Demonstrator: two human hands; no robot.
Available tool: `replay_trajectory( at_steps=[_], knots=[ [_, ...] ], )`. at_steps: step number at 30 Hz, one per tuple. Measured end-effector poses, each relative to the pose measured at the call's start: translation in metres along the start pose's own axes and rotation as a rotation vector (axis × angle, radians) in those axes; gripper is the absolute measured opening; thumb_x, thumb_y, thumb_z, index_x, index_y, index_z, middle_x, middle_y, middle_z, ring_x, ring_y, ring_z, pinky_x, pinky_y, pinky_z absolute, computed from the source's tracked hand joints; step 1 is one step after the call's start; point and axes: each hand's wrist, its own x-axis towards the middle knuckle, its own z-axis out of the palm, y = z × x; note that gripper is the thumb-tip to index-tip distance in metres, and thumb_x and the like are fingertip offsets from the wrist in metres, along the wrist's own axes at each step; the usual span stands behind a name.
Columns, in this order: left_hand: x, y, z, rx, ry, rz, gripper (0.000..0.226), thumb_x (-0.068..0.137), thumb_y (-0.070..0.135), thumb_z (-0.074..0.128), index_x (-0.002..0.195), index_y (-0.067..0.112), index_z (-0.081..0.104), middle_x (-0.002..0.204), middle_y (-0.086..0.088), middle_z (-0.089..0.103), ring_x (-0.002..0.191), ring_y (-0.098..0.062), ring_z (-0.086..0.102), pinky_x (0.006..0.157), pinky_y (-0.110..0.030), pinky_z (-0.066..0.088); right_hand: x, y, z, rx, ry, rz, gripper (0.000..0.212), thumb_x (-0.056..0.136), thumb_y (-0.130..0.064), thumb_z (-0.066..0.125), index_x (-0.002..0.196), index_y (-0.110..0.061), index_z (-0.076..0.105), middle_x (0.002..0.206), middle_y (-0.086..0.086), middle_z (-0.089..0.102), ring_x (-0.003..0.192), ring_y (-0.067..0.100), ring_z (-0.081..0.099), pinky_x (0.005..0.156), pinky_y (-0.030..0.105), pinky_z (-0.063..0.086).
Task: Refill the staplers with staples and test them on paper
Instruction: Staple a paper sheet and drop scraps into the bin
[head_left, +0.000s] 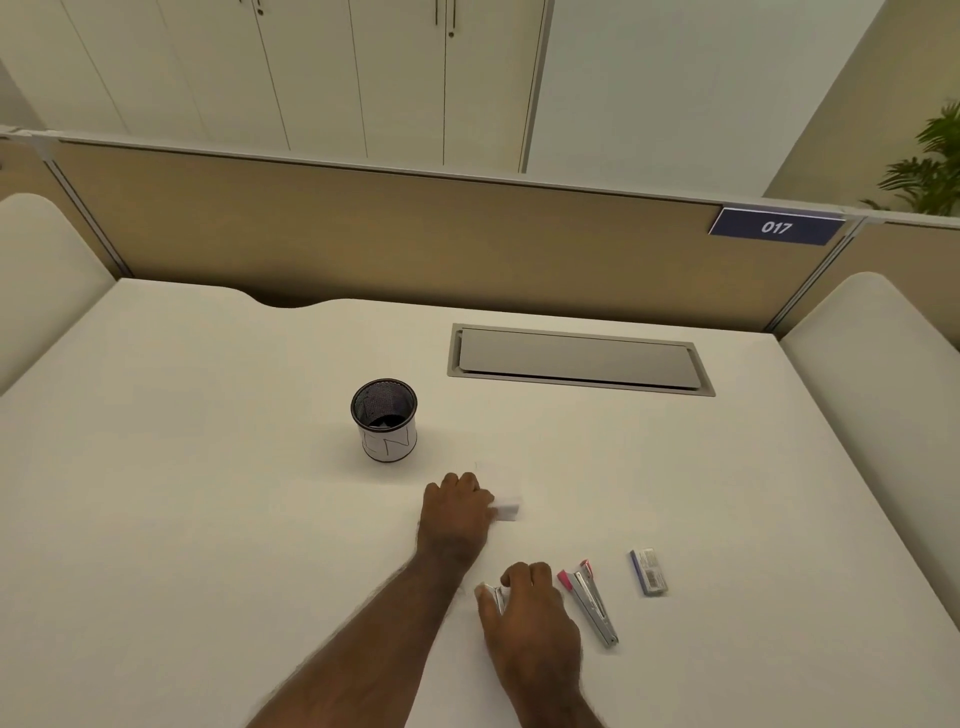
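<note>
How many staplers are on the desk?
2. A pink stapler lies open right of the right hand; another stapler is mostly hidden under that hand.

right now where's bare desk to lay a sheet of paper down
Broad bare white desk lies left of the black mesh pen cup, and between the cup and the grey cable hatch. Crowded near-right: left hand, right hand, open pink-tipped metal stapler, blue staple box.

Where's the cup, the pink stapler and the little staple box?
cup (387, 444): head view, on its white label.
pink stapler (592, 605): head view, on its metal arm.
staple box (649, 570): head view, on its top face.
</note>
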Motion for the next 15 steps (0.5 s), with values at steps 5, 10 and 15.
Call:
replay_trajectory(
  at_steps=[5, 10, 15],
  knots=[
    [-0.014, 0.001, -0.018, -0.182, 0.089, -0.124, 0.030, 0.097, 0.044, 0.044, 0.114, 0.032, 0.065, 0.109, 0.009, 0.061, 0.103, -0.018, 0.052, 0.083, -0.035, 0.038, -0.002, 0.000, -0.018, 0.126, 0.165, -0.047, 0.033, 0.089, -0.060, 0.042, 0.109, -0.035, 0.051, 0.115, -0.017, 0.054, 0.097, 0.006, 0.058, 0.065, 0.021, 0.045],
    [-0.032, 0.009, -0.050, -0.745, 0.196, -0.307, 0.019, 0.093, 0.034, 0.060, 0.099, 0.022, 0.073, 0.098, 0.005, 0.069, 0.088, -0.014, 0.060, 0.081, -0.031, 0.048, 0.014, 0.002, -0.045, 0.391, 0.188, -0.063, 0.024, 0.092, -0.049, 0.048, 0.112, -0.035, 0.052, 0.117, -0.015, 0.053, 0.089, 0.006, 0.062, 0.075, 0.029, 0.052],
    [-0.053, 0.012, -0.081, -1.410, 0.062, -0.454, 0.017, 0.093, 0.030, 0.062, 0.090, 0.021, 0.076, 0.080, 0.009, 0.074, 0.075, -0.009, 0.063, 0.066, -0.020, 0.050, 0.039, -0.003, -0.072, 0.864, 0.023, 0.120, 0.038, 0.093, -0.035, 0.058, 0.128, -0.022, 0.052, 0.121, -0.001, 0.058, 0.091, 0.004, 0.060, 0.083, 0.035, 0.054]
  ],
)
